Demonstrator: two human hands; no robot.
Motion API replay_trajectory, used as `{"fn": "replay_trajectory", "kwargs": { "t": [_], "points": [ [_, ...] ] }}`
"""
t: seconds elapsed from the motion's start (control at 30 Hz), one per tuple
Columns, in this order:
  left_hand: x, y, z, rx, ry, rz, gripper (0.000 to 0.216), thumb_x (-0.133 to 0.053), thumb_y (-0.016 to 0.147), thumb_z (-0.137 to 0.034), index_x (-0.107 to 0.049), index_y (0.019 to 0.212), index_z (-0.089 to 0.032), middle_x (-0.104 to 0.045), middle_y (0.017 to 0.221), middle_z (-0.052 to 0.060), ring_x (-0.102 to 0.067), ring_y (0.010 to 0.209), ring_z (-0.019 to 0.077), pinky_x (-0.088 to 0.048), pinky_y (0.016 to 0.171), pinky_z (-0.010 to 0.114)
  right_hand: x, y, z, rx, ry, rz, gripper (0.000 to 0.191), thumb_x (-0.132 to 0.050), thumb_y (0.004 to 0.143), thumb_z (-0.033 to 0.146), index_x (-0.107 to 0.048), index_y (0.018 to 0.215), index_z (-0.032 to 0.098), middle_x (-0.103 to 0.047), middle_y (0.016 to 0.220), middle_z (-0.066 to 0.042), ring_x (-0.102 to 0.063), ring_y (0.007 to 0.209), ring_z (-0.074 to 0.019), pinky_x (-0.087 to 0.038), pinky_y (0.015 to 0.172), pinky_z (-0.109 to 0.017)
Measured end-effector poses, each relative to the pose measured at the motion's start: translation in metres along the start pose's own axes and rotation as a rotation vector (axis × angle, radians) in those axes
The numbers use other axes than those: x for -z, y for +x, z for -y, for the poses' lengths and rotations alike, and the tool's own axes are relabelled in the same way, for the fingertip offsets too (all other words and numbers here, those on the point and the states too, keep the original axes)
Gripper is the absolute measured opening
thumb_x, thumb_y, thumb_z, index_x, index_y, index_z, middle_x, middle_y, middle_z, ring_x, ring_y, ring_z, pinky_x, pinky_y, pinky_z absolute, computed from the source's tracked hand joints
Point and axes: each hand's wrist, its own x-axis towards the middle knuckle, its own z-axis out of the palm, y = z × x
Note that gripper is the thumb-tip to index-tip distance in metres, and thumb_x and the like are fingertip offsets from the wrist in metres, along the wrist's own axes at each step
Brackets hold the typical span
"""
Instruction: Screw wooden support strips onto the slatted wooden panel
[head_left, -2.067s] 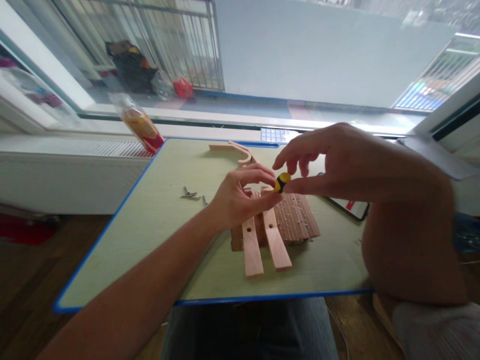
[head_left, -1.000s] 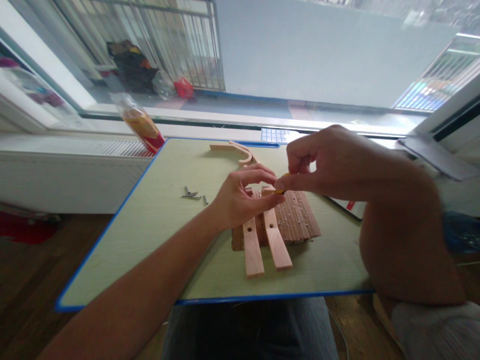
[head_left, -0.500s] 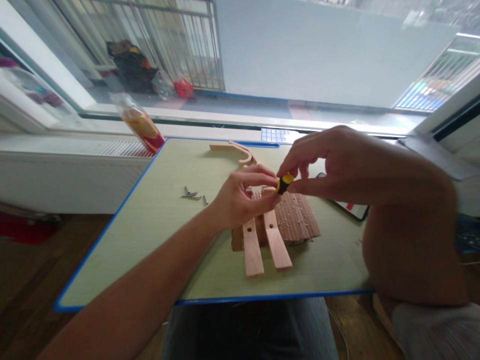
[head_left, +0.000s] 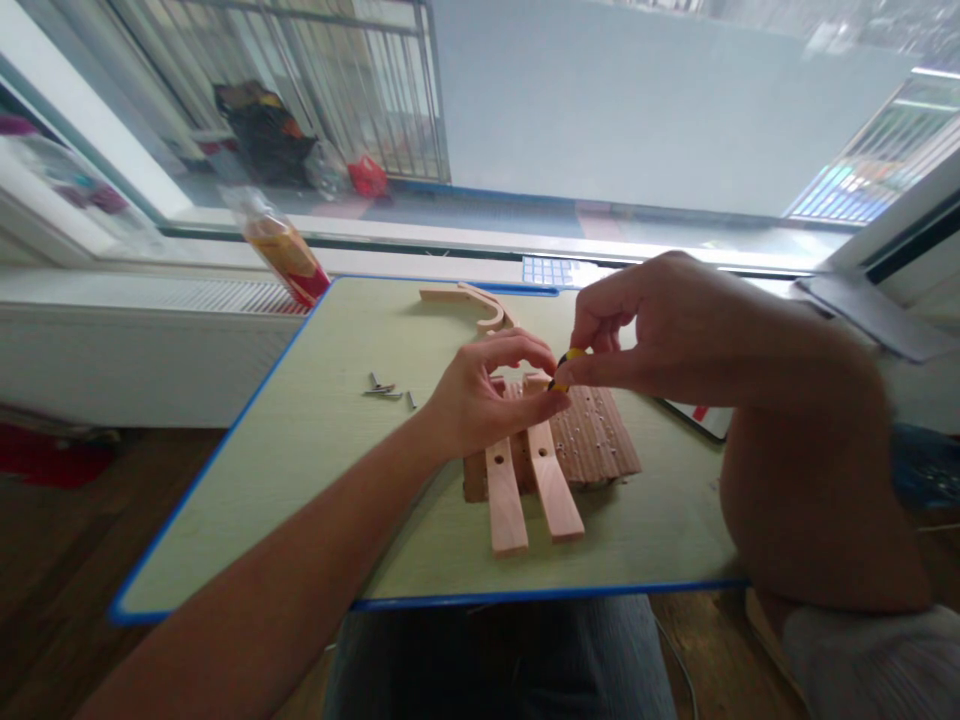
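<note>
A wooden assembly of two light bars and a slatted, drilled panel lies on the green table. My right hand pinches the yellow-and-black handle of a small screwdriver held upright over the top of the bars. My left hand curls around the lower part of the tool, thumb and fingers pressed together at its tip by the wood. The shaft and tip are hidden by my fingers.
Several loose screws lie left of the assembly. A curved wooden piece lies at the table's far edge. A wrapped snack packet leans at the far left corner. A phone lies behind my right forearm.
My right fingers have closed over the screwdriver's handle again, after opening and closing repeatedly, turning it. My left hand and the wooden assembly have stayed in place.
</note>
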Motion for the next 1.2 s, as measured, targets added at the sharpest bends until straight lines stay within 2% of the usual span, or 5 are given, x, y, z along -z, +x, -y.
{"fn": "replay_trajectory", "kwargs": {
  "t": [0.13,0.4,0.63,0.97,1.2],
  "points": [
    [-0.0006,0.0003,-0.0015,0.025,0.007,0.0,0.027,-0.098,0.079,-0.032,-0.083,0.097,-0.019,-0.081,0.102,0.007,-0.073,0.099,0.0222,-0.057,0.094,0.039,-0.0018,0.0012,-0.0013,-0.038,-0.057,-0.014,0.031,-0.082,0.086,0.049,-0.073,0.071,0.023,-0.064,0.064,0.003,-0.047,0.058,-0.0126,-0.03,0.061,-0.036],
    [-0.0015,-0.0004,-0.0049,0.056,-0.04,0.001,0.019,-0.095,0.083,-0.03,-0.086,0.096,-0.019,-0.078,0.105,0.008,-0.073,0.097,0.0194,-0.058,0.077,0.029,-0.003,0.0057,-0.0043,-0.031,-0.091,-0.015,0.038,-0.079,0.091,0.054,-0.073,0.069,0.024,-0.064,0.065,0.002,-0.049,0.06,-0.0135,-0.03,0.061,-0.037],
    [-0.0018,-0.0015,-0.003,0.063,-0.088,0.016,0.02,-0.094,0.084,-0.03,-0.088,0.101,-0.021,-0.078,0.11,0.009,-0.073,0.1,0.0199,-0.058,0.066,0.023,0.0048,-0.0026,-0.0092,0.183,0.103,0.014,0.023,-0.078,0.094,0.036,-0.084,0.113,0.025,-0.081,0.097,0.001,-0.068,0.077,-0.0152,-0.045,0.065,-0.032],
    [-0.0013,-0.0013,-0.002,0.03,-0.071,0.027,0.016,-0.091,0.087,-0.028,-0.089,0.102,-0.022,-0.079,0.111,0.009,-0.074,0.102,0.0206,-0.062,0.076,0.029,0.0026,-0.0008,-0.0049,0.105,0.018,0.015,0.009,-0.075,0.09,0.03,-0.082,0.087,0.024,-0.077,0.08,0.0,-0.061,0.067,-0.0162,-0.041,0.06,-0.037],
    [-0.0003,-0.0001,-0.0019,0.013,0.015,0.003,0.024,-0.096,0.082,-0.033,-0.085,0.098,-0.02,-0.082,0.105,0.008,-0.074,0.102,0.0226,-0.058,0.095,0.04,0.0009,-0.0001,-0.0033,0.0,-0.001,0.009,0.02,-0.08,0.087,0.038,-0.075,0.074,0.024,-0.062,0.06,0.005,-0.05,0.055,-0.012,-0.032,0.056,-0.035]
  ]
}}
